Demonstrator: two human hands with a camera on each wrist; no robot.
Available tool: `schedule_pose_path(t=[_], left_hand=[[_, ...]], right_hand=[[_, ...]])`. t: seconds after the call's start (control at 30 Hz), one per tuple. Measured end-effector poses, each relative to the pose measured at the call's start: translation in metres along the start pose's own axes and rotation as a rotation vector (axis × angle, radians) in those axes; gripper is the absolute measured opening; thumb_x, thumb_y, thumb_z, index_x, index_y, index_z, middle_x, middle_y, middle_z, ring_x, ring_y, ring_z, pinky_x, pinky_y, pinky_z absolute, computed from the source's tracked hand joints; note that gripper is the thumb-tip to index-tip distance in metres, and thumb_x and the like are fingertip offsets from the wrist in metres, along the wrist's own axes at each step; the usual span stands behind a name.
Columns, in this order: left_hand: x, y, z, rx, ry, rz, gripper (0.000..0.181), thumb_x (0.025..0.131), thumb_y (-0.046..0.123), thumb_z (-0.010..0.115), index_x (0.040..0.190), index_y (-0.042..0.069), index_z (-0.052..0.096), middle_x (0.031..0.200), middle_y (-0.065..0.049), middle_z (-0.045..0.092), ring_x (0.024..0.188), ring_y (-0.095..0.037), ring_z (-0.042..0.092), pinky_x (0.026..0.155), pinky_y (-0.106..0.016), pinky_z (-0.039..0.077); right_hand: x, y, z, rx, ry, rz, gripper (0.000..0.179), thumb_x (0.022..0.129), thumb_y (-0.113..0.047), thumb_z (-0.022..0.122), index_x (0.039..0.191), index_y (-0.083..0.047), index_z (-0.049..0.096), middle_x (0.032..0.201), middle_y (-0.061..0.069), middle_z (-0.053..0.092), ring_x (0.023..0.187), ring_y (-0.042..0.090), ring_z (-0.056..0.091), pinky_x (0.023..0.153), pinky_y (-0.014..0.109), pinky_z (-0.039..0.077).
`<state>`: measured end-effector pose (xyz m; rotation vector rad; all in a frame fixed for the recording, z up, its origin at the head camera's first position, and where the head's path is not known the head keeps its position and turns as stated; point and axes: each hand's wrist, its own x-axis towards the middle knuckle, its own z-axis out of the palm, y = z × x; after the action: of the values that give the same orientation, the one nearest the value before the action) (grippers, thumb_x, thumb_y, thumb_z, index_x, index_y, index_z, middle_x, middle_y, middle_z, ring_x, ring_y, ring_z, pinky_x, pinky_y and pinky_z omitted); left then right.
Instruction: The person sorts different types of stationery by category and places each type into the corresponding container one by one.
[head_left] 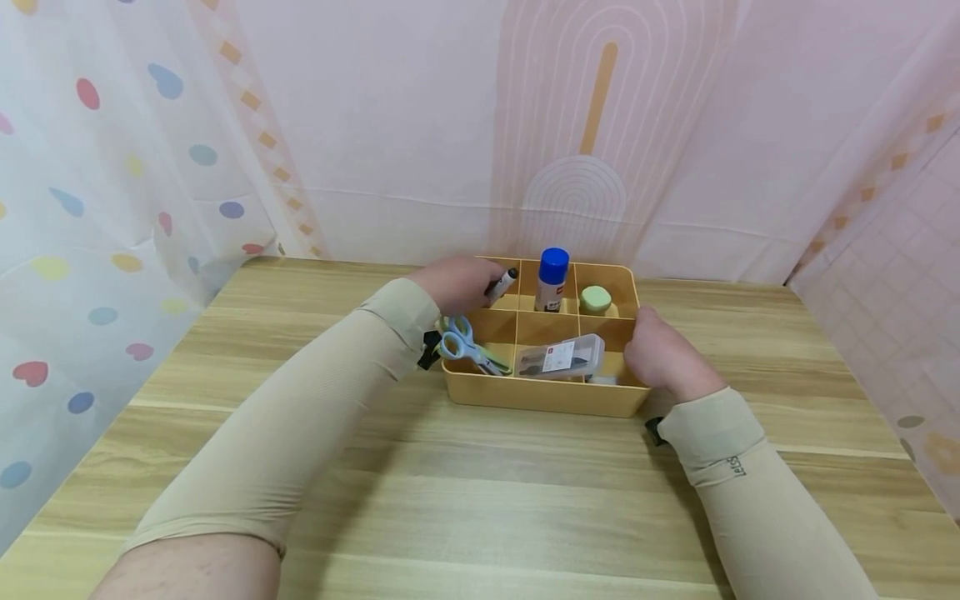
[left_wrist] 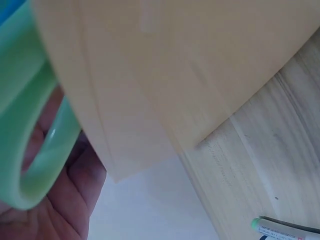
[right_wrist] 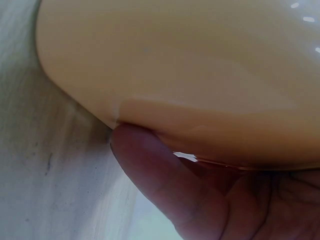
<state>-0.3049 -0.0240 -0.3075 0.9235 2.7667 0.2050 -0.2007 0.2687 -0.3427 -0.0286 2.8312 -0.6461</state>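
Note:
A yellow-orange desk organizer (head_left: 543, 398) with several compartments stands on the wooden table. My left hand (head_left: 461, 283) holds its left side near the back corner; its fingers are partly hidden. On the opposite side, my right hand (head_left: 660, 354) grips the organizer, its thumb (right_wrist: 150, 160) pressed on the smooth wall in the right wrist view. A black-tipped marker (head_left: 501, 287) leans beside the left hand. Blue and green scissors (head_left: 457, 337) lie over the front left rim, their green handle (left_wrist: 42, 180) large in the left wrist view.
A blue-capped glue stick (head_left: 552, 279) and a pale green round item (head_left: 596, 300) sit in back compartments. Across the front dividers rests a clear plastic case (head_left: 562, 358). A pen (left_wrist: 280, 229) with a green end shows in the left wrist view. A patterned curtain (head_left: 405, 125) hangs behind the table.

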Motion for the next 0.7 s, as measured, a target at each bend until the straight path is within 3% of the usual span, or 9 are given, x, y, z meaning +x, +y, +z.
schedule_pose_path(t=[0.27,0.7], left_hand=[[-0.0001,0.0022,-0.0023,0.031,-0.009,0.042,0.010,0.104,0.008,0.061,0.097,0.014,0.066,0.092,-0.004,0.065,0.087,-0.024,0.059,0.081,-0.033,0.050],[0.0003,0.0028,-0.0019,0.061,-0.021,0.035,0.009,0.104,0.011,0.062,0.099,0.014,0.069,0.091,-0.003,0.064,0.085,-0.022,0.057,0.079,-0.033,0.048]], right_hand=[[0.0000,-0.0013,0.0012,-0.006,0.004,-0.012,0.052,0.091,-0.001,0.039,0.136,0.024,0.031,0.121,0.036,0.058,0.094,0.036,0.060,0.080,0.043,0.054],[-0.0009,-0.0040,-0.0002,0.004,-0.011,0.001,0.056,0.091,0.000,0.039,0.141,0.024,0.028,0.129,0.038,0.056,0.099,0.037,0.059,0.087,0.047,0.054]])
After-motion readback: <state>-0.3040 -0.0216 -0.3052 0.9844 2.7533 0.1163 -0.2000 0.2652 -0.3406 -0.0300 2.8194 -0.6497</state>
